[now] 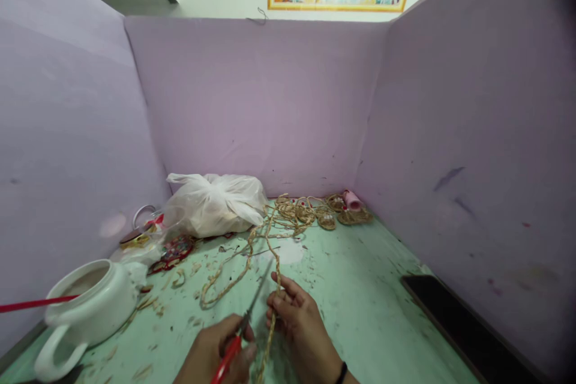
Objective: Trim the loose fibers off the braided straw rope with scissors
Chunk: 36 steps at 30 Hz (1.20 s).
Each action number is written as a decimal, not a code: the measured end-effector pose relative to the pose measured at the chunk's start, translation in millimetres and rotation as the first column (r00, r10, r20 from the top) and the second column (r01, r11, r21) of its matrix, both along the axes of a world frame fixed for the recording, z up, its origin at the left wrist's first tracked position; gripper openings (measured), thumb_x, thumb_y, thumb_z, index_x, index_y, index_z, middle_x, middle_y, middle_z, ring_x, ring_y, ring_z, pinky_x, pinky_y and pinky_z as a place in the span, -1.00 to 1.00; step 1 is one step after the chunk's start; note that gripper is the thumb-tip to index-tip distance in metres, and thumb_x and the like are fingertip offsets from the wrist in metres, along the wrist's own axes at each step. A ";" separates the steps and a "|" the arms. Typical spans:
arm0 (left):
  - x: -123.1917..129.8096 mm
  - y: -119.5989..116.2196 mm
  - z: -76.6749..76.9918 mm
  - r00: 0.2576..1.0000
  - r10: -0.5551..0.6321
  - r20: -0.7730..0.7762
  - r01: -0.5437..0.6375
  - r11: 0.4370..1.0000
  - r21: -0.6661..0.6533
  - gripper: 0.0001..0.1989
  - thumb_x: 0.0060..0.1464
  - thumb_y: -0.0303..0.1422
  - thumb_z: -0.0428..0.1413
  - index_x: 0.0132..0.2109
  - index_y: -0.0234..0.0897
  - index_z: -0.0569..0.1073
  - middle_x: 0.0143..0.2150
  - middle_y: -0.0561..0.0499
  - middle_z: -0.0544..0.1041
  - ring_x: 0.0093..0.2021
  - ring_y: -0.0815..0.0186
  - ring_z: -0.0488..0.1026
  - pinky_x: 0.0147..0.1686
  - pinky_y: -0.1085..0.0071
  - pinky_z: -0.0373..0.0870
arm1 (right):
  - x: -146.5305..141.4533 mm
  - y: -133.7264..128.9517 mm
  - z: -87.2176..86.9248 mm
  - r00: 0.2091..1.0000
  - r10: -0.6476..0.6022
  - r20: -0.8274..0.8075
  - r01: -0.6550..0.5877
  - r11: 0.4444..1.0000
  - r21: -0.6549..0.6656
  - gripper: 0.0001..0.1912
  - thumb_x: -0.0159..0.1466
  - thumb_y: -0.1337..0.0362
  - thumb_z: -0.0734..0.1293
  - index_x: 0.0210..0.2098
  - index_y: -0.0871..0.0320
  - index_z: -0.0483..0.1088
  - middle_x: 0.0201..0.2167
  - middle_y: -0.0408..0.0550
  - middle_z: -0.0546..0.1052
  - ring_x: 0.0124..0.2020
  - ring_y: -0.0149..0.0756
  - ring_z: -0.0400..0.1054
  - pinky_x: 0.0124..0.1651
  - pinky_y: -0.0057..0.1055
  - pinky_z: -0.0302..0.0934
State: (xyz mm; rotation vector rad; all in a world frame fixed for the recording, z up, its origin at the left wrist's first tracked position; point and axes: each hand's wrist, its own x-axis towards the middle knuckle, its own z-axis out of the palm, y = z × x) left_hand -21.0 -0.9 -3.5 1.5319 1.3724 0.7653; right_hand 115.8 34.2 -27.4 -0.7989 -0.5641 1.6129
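Observation:
Near the front of the green table, my left hand (220,345) is closed around red-handled scissors (233,351), their slim blades pointing up and away. Just to its right, my right hand (299,318) pinches a braided straw cord (276,261) between thumb and fingers. One end of the cord runs down toward me past the hand. Its other part leads back to a tangle of braided straw (297,210) at the far side. The scissor blades lie close beside the cord; whether they touch it I cannot tell. A long cord loop rests on the table left of the blades.
A white pot (96,306) with a red stick (38,303) stands at the left. Behind it are a knotted white plastic bag (220,201) and small items. Woven straw pieces (355,216) and a pink roll (351,200) sit back right. A dark flat object (454,318) lies right. Purple panels enclose the table.

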 end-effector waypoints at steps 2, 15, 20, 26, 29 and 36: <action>-3.3 2.7 2.1 0.992 0.122 0.036 -0.120 0.992 -0.042 -0.67 -0.11 -0.06 -0.01 -0.37 -0.26 0.27 -0.67 0.13 0.32 -0.77 0.53 0.05 -0.74 0.58 -0.06 | 0.6 -2.1 2.6 0.999 0.037 0.003 -0.037 0.999 0.006 -0.45 -0.20 0.32 0.47 -0.20 0.29 0.33 -0.65 -0.22 0.37 -0.67 -0.50 0.21 -0.55 -0.52 0.10; -21.4 12.8 13.8 0.862 0.223 0.454 -0.237 0.971 -0.026 -0.57 -0.17 -0.22 0.15 -0.15 -0.26 0.21 -0.40 0.01 0.46 -0.48 0.35 0.39 -0.54 0.46 0.31 | -2.3 -15.0 14.3 0.982 0.163 0.097 -0.160 0.986 -0.043 -0.20 -0.18 0.41 0.37 0.08 0.26 0.13 -0.64 -0.23 0.39 -0.69 -0.47 0.23 -0.62 -0.53 0.07; -21.3 12.7 13.2 0.828 0.223 0.514 -0.201 0.975 -0.099 -0.54 -0.18 -0.26 0.18 -0.12 -0.26 0.19 -0.36 0.00 0.46 -0.51 0.41 0.35 -0.55 0.49 0.24 | -4.8 -21.7 16.7 0.932 0.351 0.090 -0.348 0.936 -0.046 -0.35 -0.17 0.43 0.35 -0.03 0.25 0.24 -0.62 -0.18 0.40 -0.70 -0.48 0.23 -0.64 -0.53 0.10; -21.4 14.4 3.9 0.830 0.248 0.500 -0.193 0.968 -0.159 -0.57 -0.17 -0.29 0.17 -0.16 -0.28 0.19 -0.55 0.14 0.38 -0.66 0.54 0.15 -0.68 0.59 0.04 | -11.4 -29.9 15.7 0.868 0.486 0.101 -0.482 0.874 -0.064 -0.56 -0.17 0.46 0.30 -0.23 0.22 0.34 -0.65 -0.20 0.40 -0.73 -0.50 0.24 -0.66 -0.57 0.10; -19.7 12.2 1.8 0.840 0.227 0.494 -0.168 0.973 -0.160 -0.61 -0.15 -0.30 0.15 -0.17 -0.25 0.18 -0.58 0.18 0.34 -0.68 0.55 0.11 -0.69 0.60 0.01 | -15.1 -31.8 14.6 0.836 0.529 0.145 -0.522 0.849 -0.085 -0.63 -0.20 0.47 0.27 -0.33 0.21 0.34 -0.69 -0.21 0.40 -0.75 -0.49 0.24 -0.71 -0.61 0.05; -10.0 2.5 8.1 0.887 0.185 0.424 -0.140 0.981 -0.135 -0.63 -0.21 -0.36 0.16 -0.24 -0.23 0.16 -0.55 0.17 0.35 -0.65 0.48 0.23 -0.67 0.56 0.13 | -22.7 -39.6 14.9 0.743 0.558 0.370 -0.563 0.820 -0.105 -0.91 -0.19 0.44 0.20 -0.64 0.23 0.32 -0.76 -0.22 0.33 -0.75 -0.51 0.20 -0.69 -0.59 0.08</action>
